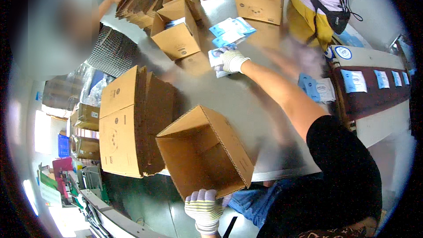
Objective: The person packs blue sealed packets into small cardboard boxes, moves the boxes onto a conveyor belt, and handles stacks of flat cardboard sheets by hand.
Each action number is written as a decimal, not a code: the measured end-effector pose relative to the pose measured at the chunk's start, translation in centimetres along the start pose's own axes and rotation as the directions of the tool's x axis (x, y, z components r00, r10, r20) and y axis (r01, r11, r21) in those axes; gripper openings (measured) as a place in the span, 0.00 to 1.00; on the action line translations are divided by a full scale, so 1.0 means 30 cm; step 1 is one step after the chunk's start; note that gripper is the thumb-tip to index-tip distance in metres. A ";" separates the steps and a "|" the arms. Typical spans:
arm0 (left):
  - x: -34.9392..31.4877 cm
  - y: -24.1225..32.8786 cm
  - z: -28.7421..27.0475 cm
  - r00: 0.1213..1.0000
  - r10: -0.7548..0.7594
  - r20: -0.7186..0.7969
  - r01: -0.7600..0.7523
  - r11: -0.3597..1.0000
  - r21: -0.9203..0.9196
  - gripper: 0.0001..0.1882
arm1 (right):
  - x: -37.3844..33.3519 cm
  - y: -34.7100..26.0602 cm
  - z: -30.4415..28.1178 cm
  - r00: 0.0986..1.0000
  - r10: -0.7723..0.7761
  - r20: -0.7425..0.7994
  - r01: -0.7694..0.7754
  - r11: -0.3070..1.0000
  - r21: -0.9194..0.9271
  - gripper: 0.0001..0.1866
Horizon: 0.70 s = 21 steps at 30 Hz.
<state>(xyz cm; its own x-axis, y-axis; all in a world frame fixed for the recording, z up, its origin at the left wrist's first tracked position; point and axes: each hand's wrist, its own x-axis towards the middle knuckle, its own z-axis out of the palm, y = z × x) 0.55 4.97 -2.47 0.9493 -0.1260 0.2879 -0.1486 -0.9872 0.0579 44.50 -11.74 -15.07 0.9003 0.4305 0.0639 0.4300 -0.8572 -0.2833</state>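
Note:
My left hand (203,209), in a striped knit glove, grips the near rim of an open cardboard box (231,143). The box is tilted toward me and its inside looks bare. My right arm reaches across the metal table to a small pile of blue-and-white soft packets. There my right hand (233,60), gloved alike, has its fingers closed over a packet (214,58); its fingertips are partly hidden against it. More blue-and-white packets (233,28) lie just beyond that hand.
Flattened cartons (119,128) stand stacked at the left. Beyond them, an open box (176,39) holds packets. A conveyor (374,94) at the right carries several packets, with loose packets (317,88) beside it. One person works at the far left, another at the far right behind a box (257,4).

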 end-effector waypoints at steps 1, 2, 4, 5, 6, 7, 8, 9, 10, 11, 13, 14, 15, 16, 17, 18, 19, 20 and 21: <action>-0.001 0.000 0.000 1.000 0.002 -0.011 -0.002 1.000 0.003 0.21 | -0.040 0.004 -0.012 0.995 -0.085 0.060 0.085 0.996 0.005 0.40; 0.004 0.004 -0.001 1.000 -0.004 -0.017 0.004 0.999 0.033 0.22 | -0.083 0.026 0.022 0.977 -0.205 0.051 0.206 0.978 -0.017 0.40; 0.001 0.008 0.005 0.999 -0.012 -0.032 0.014 0.999 0.047 0.22 | -0.286 -0.004 -0.031 0.913 -0.407 -0.021 0.406 0.903 0.140 0.37; 0.013 0.017 0.001 0.999 -0.012 -0.030 0.014 0.998 0.057 0.22 | -0.380 -0.020 -0.051 0.878 -0.477 0.052 0.476 0.879 0.024 0.38; 0.023 0.026 0.003 0.998 -0.019 -0.054 0.023 0.997 0.069 0.23 | -0.481 -0.029 -0.073 0.821 -0.561 0.105 0.549 0.827 0.124 0.40; 0.029 0.032 0.005 0.995 -0.001 -0.104 0.009 0.997 0.075 0.22 | -0.573 -0.025 -0.060 0.755 -0.645 0.119 0.626 0.762 0.165 0.44; 0.035 0.035 0.006 0.995 -0.001 -0.096 0.009 0.997 0.077 0.22 | -0.649 -0.008 -0.051 0.697 -0.691 0.191 0.670 0.723 0.168 0.44; 0.045 0.042 0.002 0.996 0.006 -0.086 0.000 0.997 0.078 0.21 | -0.723 0.016 -0.051 0.639 -0.725 0.258 0.706 0.686 0.176 0.44; 0.045 0.042 0.001 0.995 0.002 -0.104 0.006 0.997 0.080 0.21 | -0.780 0.016 -0.081 0.637 -0.724 0.263 0.704 0.686 0.183 0.44; 0.040 0.042 0.002 0.992 -0.001 -0.123 0.012 0.997 0.082 0.21 | -0.839 0.020 -0.121 0.628 -0.728 0.275 0.740 0.668 0.080 0.45; 0.030 0.044 -0.007 0.994 -0.013 -0.112 0.020 0.997 0.069 0.21 | -0.926 0.000 -0.181 0.621 -0.730 0.288 0.766 0.643 -0.021 0.46; 0.018 0.038 -0.003 0.992 -0.023 -0.121 0.031 0.997 0.066 0.21 | -0.959 -0.018 -0.193 0.850 -0.478 0.221 0.483 0.875 0.030 0.46; 0.013 0.035 0.003 0.990 -0.028 -0.137 0.036 0.998 0.059 0.21 | -0.989 -0.027 -0.207 0.974 -0.151 0.169 0.136 0.986 0.094 0.46; 0.009 0.037 0.001 0.986 -0.015 -0.165 0.029 0.996 0.083 0.21 | -1.017 -0.031 -0.190 0.979 0.070 0.193 -0.079 0.996 0.043 0.43; 0.002 0.041 0.002 0.985 -0.019 -0.169 0.033 0.996 0.081 0.21 | -1.035 -0.030 -0.162 0.979 0.067 0.193 -0.076 0.996 0.039 0.43; 0.004 0.045 0.003 0.986 -0.013 -0.166 0.027 0.996 0.080 0.21 | -1.053 -0.022 -0.138 0.956 0.132 0.261 -0.153 0.986 0.062 0.42; 0.011 0.050 0.003 0.987 -0.006 -0.162 0.020 0.996 0.083 0.20 | -1.062 -0.014 -0.121 0.925 0.190 0.329 -0.229 0.970 0.085 0.40; 0.018 0.059 0.003 0.983 0.009 -0.183 0.009 0.995 0.097 0.20 | -1.052 0.008 -0.120 0.881 0.182 0.437 -0.234 0.970 0.067 0.36; 0.020 0.062 0.004 0.983 0.015 -0.184 0.004 0.995 0.100 0.20 | -1.057 0.015 -0.085 0.883 0.184 0.433 -0.236 0.969 0.071 0.36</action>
<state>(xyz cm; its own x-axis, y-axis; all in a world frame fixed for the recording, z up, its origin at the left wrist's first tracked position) 0.89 3.06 -2.29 0.8800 -0.1205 0.4595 -0.1165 -0.9925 -0.0372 16.32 -26.49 -14.78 0.8446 0.3449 -0.4095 0.1993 -0.9125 -0.3574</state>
